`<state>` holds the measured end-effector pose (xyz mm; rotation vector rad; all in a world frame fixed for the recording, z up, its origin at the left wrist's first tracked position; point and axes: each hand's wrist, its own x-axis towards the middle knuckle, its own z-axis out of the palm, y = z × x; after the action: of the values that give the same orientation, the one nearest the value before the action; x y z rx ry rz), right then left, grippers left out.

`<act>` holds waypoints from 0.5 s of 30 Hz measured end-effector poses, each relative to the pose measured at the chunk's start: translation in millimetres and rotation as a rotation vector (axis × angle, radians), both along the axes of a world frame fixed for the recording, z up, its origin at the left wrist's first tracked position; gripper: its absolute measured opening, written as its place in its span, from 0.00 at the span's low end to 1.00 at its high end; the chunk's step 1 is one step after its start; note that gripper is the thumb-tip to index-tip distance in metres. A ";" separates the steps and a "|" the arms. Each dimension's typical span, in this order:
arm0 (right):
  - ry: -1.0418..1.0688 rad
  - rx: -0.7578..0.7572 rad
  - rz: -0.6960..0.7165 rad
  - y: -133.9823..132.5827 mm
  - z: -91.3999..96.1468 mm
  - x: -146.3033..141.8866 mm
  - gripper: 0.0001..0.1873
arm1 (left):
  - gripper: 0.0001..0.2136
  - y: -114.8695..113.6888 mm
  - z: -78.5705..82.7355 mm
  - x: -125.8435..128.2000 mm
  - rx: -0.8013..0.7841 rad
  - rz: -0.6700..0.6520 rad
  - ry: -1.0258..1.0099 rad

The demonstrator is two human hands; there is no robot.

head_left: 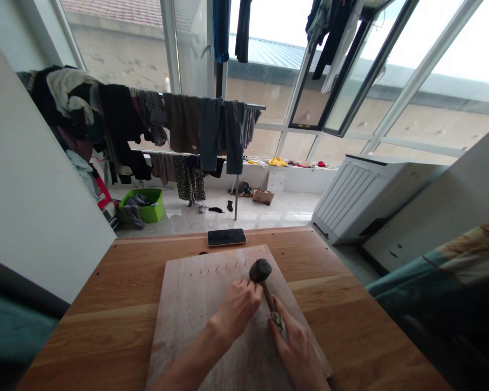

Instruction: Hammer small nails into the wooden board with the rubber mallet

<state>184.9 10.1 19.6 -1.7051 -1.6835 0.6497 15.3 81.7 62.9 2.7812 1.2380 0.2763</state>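
My right hand (294, 338) grips a hammer (269, 298) by its wooden handle, which has a patterned wrap at the grip. The dark hammer head is up beside the fingers of my left hand (241, 304). Those left fingers are pinched together just above a wooden board (187, 315); what they hold, if anything, is hidden by the fingers and the hammer head. A row of several thin nails (226, 265) stands upright in the board near its far edge, to the left of the hammer head.
The board lies on a wooden table (106, 320). A phone (227, 237) rests beyond the board at the table's far edge. Past the table are a clothes rack (252, 106) hung with garments, a green basin (152, 213) and a white ribbed cabinet-like unit (346, 190).
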 end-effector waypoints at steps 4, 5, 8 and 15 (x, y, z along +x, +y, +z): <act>-0.003 0.007 -0.010 -0.1 2.0 -1.2 0.29 | 0.13 8.0 -1.1 -28.2 -0.078 0.135 -0.117; -0.008 0.006 -0.015 -0.2 1.6 -1.3 0.29 | 0.12 11.2 -1.4 -39.8 -0.089 0.192 -0.166; -0.026 0.006 -0.023 -0.9 -1.9 -0.9 0.29 | 0.11 22.4 -4.9 -78.5 -0.070 0.329 -0.351; -0.048 0.013 0.001 -0.6 -5.3 1.5 0.28 | 0.12 41.6 -31.3 -124.6 -0.043 0.385 -0.602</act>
<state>186.4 9.5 14.3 -1.7237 -1.7180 0.6008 -109.3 123.3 31.6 2.1349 1.5412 1.0050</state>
